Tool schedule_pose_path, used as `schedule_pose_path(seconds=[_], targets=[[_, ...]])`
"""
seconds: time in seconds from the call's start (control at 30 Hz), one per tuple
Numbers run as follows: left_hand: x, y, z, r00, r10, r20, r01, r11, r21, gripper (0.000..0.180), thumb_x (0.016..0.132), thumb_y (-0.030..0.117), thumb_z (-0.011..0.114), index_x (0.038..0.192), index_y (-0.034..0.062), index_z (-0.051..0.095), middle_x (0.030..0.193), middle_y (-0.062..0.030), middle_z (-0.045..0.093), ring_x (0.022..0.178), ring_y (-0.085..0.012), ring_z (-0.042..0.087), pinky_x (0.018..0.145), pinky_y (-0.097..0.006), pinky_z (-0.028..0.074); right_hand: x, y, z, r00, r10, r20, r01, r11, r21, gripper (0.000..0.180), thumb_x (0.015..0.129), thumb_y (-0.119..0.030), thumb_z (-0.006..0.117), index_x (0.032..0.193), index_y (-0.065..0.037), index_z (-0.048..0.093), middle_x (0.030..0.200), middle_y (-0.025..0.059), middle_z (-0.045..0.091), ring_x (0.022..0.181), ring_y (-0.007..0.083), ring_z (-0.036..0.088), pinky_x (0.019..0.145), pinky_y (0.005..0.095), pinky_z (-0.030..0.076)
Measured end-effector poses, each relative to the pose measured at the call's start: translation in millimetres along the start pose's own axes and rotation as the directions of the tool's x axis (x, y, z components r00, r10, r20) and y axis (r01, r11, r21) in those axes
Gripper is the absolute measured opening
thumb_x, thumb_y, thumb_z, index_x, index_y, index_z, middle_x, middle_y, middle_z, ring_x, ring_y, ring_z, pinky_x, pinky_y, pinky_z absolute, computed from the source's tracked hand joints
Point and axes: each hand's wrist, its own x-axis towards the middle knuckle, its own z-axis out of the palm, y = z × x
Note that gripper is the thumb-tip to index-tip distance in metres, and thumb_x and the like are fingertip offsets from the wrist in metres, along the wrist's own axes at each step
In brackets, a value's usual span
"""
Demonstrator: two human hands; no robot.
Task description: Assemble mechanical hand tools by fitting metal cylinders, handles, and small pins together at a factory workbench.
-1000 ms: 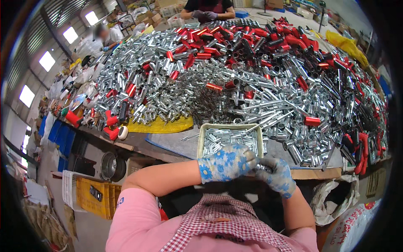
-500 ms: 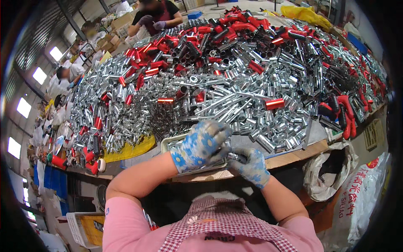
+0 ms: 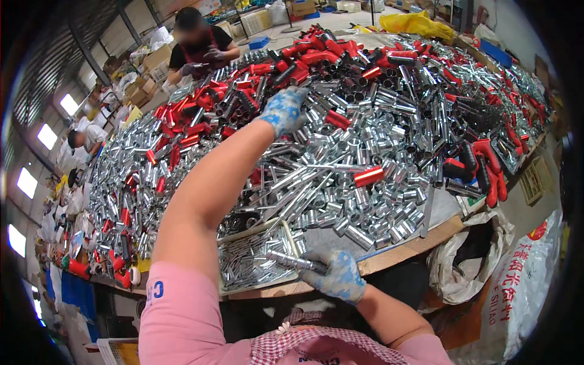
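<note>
Head view: at seven o'clock a pale tray [image 3: 291, 238] holds slim silver pins [image 3: 240, 261]; at six the right hand [image 3: 337, 277] pinches a silver rod [image 3: 289, 260] above its edge. At twelve the left hand [image 3: 284, 112] (spread or pinching, I can't say) meets the metal heap [image 3: 389, 121], its forearm [image 3: 207, 188] blocking part.

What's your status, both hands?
Left hand out over metal parts pile, grip unclear. Right hand holding silver rod-shaped part, tip above pale tray. Pile crowds left hand.
</note>
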Motion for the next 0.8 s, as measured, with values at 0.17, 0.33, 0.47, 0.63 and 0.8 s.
schedule_pose_path(seconds=[0.17,0.33,0.47,0.63,0.8], targets=[[89,19,19,0.976,-0.122,0.180,0.171,0.941,-0.291,0.057,0.087,0.037,0.061,0.134,0.0077,0.051,0.127,-0.0226,0.059,0.119,-0.0359,0.056,0.101,-0.042,0.043,-2,-1,-3,0.999,0.047,0.023,-0.047,0.999,0.008,0.037,0.080,-0.034,0.071,0.104,-0.006,0.068,0.078,0.0171,0.068,0.073,0.0349,0.067,0.066,0.0431,0.052],[134,31,59,0.940,-0.029,0.339,0.073,0.990,-0.118,0.065,0.088,0.059,0.050,0.125,0.0063,0.060,0.124,-0.0217,0.061,0.115,-0.0363,0.058,0.100,-0.043,0.043,-3,19,5,0.987,-0.149,-0.067,0.148,0.989,-0.021,0.035,0.080,-0.030,0.073,0.103,-0.005,0.067,0.076,0.0164,0.067,0.070,0.0342,0.067,0.063,0.0426,0.053],[133,23,79,0.919,-0.030,0.393,-0.008,0.995,0.095,0.082,0.086,0.076,0.035,0.116,0.0064,0.067,0.122,-0.0226,0.061,0.114,-0.0366,0.058,0.101,-0.044,0.042,4,12,-4,0.993,-0.118,0.021,0.118,0.993,-0.013,0.037,0.075,-0.023,0.076,0.104,-0.003,0.068,0.077,0.0165,0.069,0.069,0.0310,0.069,0.063,0.0388,0.054],[103,39,42,0.821,-0.070,0.567,-0.052,0.979,0.197,0.079,0.086,0.071,0.040,0.110,0.0024,0.069,0.114,-0.0185,0.067,0.106,-0.0340,0.063,0.097,-0.042,0.045,-2,19,-3,0.994,-0.112,-0.003,0.112,0.993,0.033,0.035,0.077,-0.027,0.074,0.103,-0.004,0.068,0.076,0.0174,0.068,0.069,0.0342,0.067,0.062,0.0416,0.053],[63,28,26,0.808,-0.088,0.583,-0.117,0.945,0.305,0.074,0.087,0.067,0.041,0.110,0.0024,0.069,0.113,-0.0197,0.067,0.106,-0.0351,0.063,0.095,-0.044,0.046,-2,26,7,0.978,-0.176,-0.107,0.174,0.984,-0.036,0.033,0.079,-0.031,0.073,0.101,-0.007,0.068,0.072,0.0171,0.066,0.068,0.0351,0.066,0.063,0.0451,0.052]])
